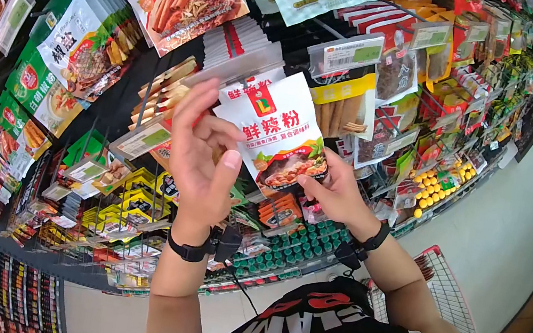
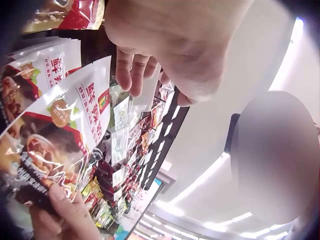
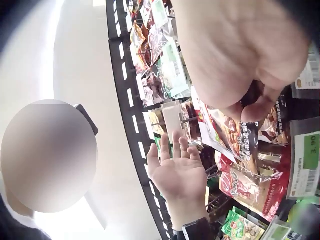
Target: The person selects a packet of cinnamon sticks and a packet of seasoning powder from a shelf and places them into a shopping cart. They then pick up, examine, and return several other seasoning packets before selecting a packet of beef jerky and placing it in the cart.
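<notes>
A white and red spice packet [image 1: 279, 130] with a picture of food is pinched at its lower right corner by the right hand [image 1: 340, 191]. Beside the packet's left edge, the left hand [image 1: 202, 149] is raised with its fingers loosely bent and holds nothing. In the left wrist view the packet [image 2: 60, 130] hangs in front of similar ones, the right hand [image 2: 65, 215] at its bottom edge. The right wrist view shows the left hand [image 3: 180, 175] palm up, fingers spread, and the right thumb over the packet [image 3: 225, 132].
Hooks with hanging spice packets [image 1: 92, 49] and price tags [image 1: 348, 55] fill the rack ahead. Green-capped bottles [image 1: 302, 250] stand low down. A wire shopping cart [image 1: 453, 296] is at the right, by the person's body.
</notes>
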### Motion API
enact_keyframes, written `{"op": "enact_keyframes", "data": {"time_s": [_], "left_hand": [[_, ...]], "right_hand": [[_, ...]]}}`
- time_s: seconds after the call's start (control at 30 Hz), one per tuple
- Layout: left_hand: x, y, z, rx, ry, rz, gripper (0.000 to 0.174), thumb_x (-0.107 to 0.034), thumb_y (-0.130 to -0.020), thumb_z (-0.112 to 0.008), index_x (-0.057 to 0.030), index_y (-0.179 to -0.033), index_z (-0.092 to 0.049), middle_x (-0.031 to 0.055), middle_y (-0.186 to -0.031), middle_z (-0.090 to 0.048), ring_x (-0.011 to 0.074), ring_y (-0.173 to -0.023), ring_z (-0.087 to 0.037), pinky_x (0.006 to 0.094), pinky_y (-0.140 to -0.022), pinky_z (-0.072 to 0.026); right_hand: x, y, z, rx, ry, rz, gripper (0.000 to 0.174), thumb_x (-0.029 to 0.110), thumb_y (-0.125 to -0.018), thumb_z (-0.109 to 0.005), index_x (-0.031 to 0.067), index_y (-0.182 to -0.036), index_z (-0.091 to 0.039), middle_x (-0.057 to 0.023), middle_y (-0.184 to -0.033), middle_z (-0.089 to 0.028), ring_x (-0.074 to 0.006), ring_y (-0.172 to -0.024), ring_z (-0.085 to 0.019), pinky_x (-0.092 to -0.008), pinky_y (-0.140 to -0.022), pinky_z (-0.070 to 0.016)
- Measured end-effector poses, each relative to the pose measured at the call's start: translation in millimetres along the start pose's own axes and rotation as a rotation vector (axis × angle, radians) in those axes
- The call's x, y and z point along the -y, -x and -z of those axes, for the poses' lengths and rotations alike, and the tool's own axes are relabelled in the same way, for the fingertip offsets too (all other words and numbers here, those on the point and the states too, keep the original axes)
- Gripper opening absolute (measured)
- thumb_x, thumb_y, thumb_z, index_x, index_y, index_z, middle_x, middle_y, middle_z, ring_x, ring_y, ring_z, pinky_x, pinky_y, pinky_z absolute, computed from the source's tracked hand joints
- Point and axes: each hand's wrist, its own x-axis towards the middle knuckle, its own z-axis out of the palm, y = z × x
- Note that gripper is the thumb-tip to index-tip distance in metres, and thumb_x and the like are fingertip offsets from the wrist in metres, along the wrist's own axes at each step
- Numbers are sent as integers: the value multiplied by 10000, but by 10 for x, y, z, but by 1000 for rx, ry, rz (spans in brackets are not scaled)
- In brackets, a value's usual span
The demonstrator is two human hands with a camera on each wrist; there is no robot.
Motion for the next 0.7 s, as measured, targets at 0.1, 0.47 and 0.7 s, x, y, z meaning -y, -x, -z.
{"op": "enact_keyframes", "data": {"time_s": [0.1,0.47,0.7], "left_hand": [[-29,-21,18,-7,3,22,651,-156,-881,-682,11,-1449,-412,195,-1530,-379,161,-932,-638,274,-784,-518],[-5,4,72,64,-63,-20,663,-66,-817,-706,-12,-1431,-459,199,-1521,-373,152,-938,-643,262,-758,-541],[60,98,53,95,-95,-48,581,-73,-814,-730,7,-1357,-539,212,-1505,-366,163,-921,-652,270,-739,-542]], "right_hand": [[-20,-65,-44,-1,-29,4,380,6,-979,-613,18,-1338,-489,-6,-871,-646,-9,-503,-488,-205,-410,-354],[2,-204,-149,-38,-13,-6,341,5,-962,-647,4,-1281,-528,-11,-964,-648,-19,-678,-561,-200,-546,-453],[43,-248,-354,-223,205,237,518,-40,-939,-641,40,-1420,-469,-85,-1190,-629,-101,-815,-647,-219,-562,-532]]}}
